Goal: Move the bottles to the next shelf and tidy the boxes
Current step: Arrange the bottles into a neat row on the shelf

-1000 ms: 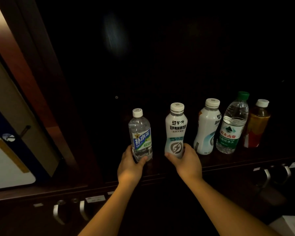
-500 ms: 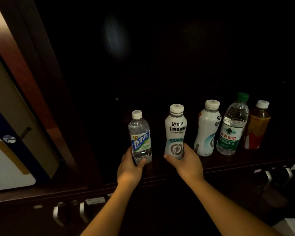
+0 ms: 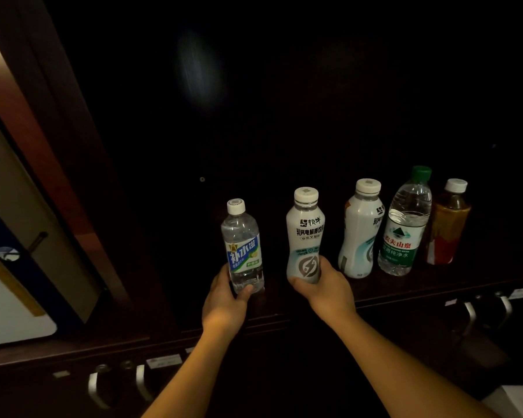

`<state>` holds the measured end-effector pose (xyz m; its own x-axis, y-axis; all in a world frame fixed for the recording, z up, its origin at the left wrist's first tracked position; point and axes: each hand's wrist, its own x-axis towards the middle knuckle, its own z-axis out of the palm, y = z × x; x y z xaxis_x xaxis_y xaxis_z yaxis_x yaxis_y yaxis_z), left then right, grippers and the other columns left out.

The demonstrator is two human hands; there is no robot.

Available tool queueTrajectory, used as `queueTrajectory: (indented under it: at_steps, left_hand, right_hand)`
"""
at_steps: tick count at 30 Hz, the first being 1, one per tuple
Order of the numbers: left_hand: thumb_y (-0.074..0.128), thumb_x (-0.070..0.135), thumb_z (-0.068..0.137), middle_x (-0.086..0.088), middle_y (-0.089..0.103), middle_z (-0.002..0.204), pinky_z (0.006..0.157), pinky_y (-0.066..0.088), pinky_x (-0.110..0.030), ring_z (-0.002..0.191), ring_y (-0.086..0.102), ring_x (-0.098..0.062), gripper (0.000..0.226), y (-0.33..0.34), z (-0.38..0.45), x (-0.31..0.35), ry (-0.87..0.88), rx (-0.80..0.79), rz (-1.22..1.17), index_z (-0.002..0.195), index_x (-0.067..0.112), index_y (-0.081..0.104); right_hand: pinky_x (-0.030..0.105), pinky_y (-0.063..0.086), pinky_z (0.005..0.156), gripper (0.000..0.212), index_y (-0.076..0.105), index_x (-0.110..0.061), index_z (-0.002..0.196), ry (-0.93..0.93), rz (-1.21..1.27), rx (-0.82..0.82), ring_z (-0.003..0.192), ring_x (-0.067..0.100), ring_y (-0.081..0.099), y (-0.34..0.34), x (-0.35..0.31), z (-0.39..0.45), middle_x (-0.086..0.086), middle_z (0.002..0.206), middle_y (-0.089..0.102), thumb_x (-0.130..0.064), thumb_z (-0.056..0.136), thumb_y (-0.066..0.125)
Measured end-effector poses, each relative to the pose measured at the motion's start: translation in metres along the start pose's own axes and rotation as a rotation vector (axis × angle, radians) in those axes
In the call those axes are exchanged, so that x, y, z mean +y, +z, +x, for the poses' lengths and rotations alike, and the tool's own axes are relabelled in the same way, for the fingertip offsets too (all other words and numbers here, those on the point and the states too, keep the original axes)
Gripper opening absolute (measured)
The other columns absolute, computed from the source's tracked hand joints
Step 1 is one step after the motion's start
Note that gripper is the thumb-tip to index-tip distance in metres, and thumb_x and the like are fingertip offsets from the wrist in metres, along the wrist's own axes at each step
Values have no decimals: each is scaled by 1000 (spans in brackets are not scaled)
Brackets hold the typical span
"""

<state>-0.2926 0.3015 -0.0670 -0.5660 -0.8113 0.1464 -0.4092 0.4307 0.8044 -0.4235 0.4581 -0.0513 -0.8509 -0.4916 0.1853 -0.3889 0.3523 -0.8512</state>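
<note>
**Ana:** Holding anything, those two hands?

**Ben:** Yes, one bottle each. The left hand (image 3: 224, 300) wraps its grip round the base of a clear plastic bottle with a white cap and a blue and green label (image 3: 243, 248). The bottle tilts slightly left. The right hand (image 3: 323, 289) has its grip closed round the lower part of a white opaque bottle with a pale cap and a grey lightning emblem (image 3: 305, 236), which stands upright.

**Ana:** Where are they?

**Ben:** Both are at the front of a dark wooden shelf (image 3: 405, 285), near its left end. I cannot tell whether their bases touch the wood.

**Ana:** And the other bottles?

**Ben:** Three stand in a row to the right. First, a second white opaque bottle with a pale cap (image 3: 361, 230). Just beside it, a clear water bottle with a green cap and a green and red label (image 3: 405, 230). Last, an amber drink bottle with a white cap and a red label (image 3: 449, 227), partly behind the water bottle.

**Ana:** Anything else?

**Ben:** Below the shelf, curved metal drawer handles (image 3: 95, 387) with small white labels. At the far left, a tan panel with a blue stripe (image 3: 21, 212).
</note>
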Motion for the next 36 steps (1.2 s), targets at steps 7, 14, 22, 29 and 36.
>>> queueTrajectory:
  at_steps: [7, 14, 22, 29, 36]
  left_hand:
    - [66, 37, 85, 6, 45, 144, 94, 43, -40, 129, 47, -21, 67, 0, -2, 2, -13, 8, 8, 142, 36, 32]
    - [68, 36, 84, 2, 46, 143, 96, 43, -42, 128, 47, -23, 68, -3, -2, 2, -11, 8, 0, 142, 33, 35]
    - [69, 33, 83, 1, 51, 141, 98, 45, -44, 127, 49, -24, 67, -3, 0, 0, -4, -4, -34, 142, 31, 37]
    - [69, 34, 84, 2, 51, 140, 97, 45, -44, 126, 50, -23, 65, -1, 1, -3, -19, -17, -56, 141, 34, 37]
    - [70, 36, 83, 3, 51, 140, 98, 44, -45, 127, 49, -24, 65, 1, 3, -5, -25, -15, -52, 139, 37, 37]
  right_hand:
    - [15, 43, 66, 55, 56, -25, 118, 23, 31, -9, 83, 3, 60, -2, 1, 2, -17, 90, 63, -42, 72, 80]
    - [20, 48, 85, 64, 56, -27, 125, -30, 107, -9, 108, 8, 59, -9, 10, -10, -11, 117, 62, -47, 69, 80]
    - [38, 49, 93, 54, 53, -11, 131, 70, 115, 457, 114, 23, 56, -50, 34, -10, 7, 123, 58, -28, 83, 73]
    - [43, 46, 100, 62, 42, -10, 143, 118, 81, 376, 125, 28, 52, -60, 35, 6, 10, 136, 56, -27, 88, 66]
    - [43, 50, 93, 53, 47, -12, 131, 129, 79, 284, 115, 30, 58, -63, 36, 15, 10, 120, 64, -26, 85, 68]
